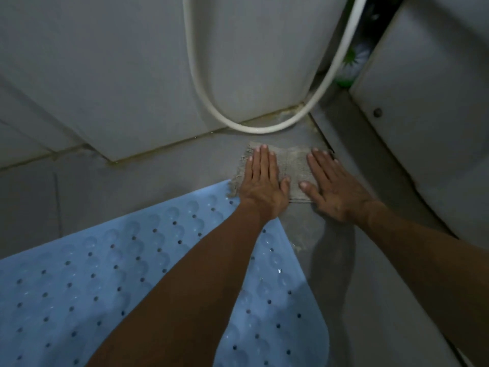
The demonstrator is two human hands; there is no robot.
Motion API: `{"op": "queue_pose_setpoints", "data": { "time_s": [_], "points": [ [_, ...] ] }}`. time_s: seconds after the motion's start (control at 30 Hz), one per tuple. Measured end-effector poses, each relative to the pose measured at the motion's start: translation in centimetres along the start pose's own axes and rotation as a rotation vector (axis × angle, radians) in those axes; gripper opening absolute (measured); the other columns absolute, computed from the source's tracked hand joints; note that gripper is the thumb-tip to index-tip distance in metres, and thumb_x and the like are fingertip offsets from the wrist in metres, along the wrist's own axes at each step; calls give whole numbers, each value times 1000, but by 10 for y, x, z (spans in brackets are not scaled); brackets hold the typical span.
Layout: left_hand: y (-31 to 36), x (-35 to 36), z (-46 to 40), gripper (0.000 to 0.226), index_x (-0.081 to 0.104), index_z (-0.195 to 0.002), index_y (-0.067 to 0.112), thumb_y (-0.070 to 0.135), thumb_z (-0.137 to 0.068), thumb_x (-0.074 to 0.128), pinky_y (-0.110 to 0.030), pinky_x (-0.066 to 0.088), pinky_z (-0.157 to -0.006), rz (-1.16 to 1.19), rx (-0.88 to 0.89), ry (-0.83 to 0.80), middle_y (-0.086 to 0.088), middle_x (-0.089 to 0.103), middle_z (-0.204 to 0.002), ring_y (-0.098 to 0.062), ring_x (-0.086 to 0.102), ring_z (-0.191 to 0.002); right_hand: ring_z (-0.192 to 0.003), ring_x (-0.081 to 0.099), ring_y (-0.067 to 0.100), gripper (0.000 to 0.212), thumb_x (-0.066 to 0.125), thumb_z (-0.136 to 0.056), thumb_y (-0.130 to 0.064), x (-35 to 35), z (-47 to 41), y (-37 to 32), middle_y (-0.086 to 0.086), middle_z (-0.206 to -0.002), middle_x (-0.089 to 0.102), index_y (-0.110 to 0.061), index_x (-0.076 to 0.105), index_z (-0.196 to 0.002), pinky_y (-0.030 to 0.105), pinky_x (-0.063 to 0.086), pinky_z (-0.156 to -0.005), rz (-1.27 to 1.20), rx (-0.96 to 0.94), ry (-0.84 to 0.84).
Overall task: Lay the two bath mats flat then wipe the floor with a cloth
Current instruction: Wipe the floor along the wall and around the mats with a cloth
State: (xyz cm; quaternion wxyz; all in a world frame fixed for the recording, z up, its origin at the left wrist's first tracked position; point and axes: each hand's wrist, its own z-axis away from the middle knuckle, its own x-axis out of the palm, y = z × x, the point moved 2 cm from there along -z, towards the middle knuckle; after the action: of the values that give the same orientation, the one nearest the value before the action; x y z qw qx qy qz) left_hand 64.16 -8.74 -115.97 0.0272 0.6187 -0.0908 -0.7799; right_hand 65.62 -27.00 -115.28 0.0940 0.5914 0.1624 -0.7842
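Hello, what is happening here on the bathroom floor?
A person kneels or bends over the grey floor and presses a worn beige cloth flat against it with both hands. The left hand and the right hand lie open, palms down, on the cloth. A blue bath mat with holes lies flat under the left arm. A white hose loops near the wall. Only one mat is visible.

One head view, steeply down and close: fingertips (260, 152) point toward the wall (119, 62), floor (158, 170) beneath them.
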Motion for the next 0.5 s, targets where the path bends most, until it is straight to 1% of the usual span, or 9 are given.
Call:
{"op": "queue_pose_setpoints", "data": {
  "time_s": [0.13, 0.27, 0.37, 0.43, 0.5],
  "points": [
    [21, 7, 34, 72, -9, -152, -1, 45, -101, 12, -44, -5, -122, -46, 4, -8, -20, -17, -160, -31, -16, -149, -152, -9, 16, 82, 9, -94, -67, 6, 37, 4, 2, -166, -7, -17, 0, -159, 36, -1, -124, 12, 16, -16],
    [45, 18, 70, 70, -12, -152, 0, 44, -101, 10, -44, -8, -121, -71, -11, -24, -19, -20, -159, -31, -19, -148, -153, -7, 17, 85, 7, -92, -69, 14, 82, 7, 3, -166, -4, -16, 4, -159, 37, 2, -124, 20, 22, -15],
    [66, 27, 102, 70, -13, -150, 0, 43, -101, 10, -45, -9, -121, -72, -14, -27, -20, -21, -159, -32, -19, -148, -152, -10, 15, 86, 4, -92, -70, 20, 118, 10, 1, -165, -8, -17, 0, -159, 38, 3, -125, 12, 42, -39],
    [79, 32, 123, 70, -15, -149, -1, 43, -101, 10, -46, -8, -121, -72, -9, -26, -21, -22, -158, -33, -20, -147, -151, -13, 14, 83, 6, -93, -69, 26, 146, 12, 0, -165, -12, -18, -4, -158, 36, 0, -124, 8, 48, -47],
    [91, 38, 145, 71, -16, -150, -1, 44, -101, 9, -46, -7, -121, -51, 2, -31, -21, -23, -158, -33, -21, -147, -151, -15, 13, 82, 8, -94, -67, 31, 174, 14, 0, -164, -13, -18, -5, -158, 31, -5, -122, 9, 56, -51]
  ]
}}
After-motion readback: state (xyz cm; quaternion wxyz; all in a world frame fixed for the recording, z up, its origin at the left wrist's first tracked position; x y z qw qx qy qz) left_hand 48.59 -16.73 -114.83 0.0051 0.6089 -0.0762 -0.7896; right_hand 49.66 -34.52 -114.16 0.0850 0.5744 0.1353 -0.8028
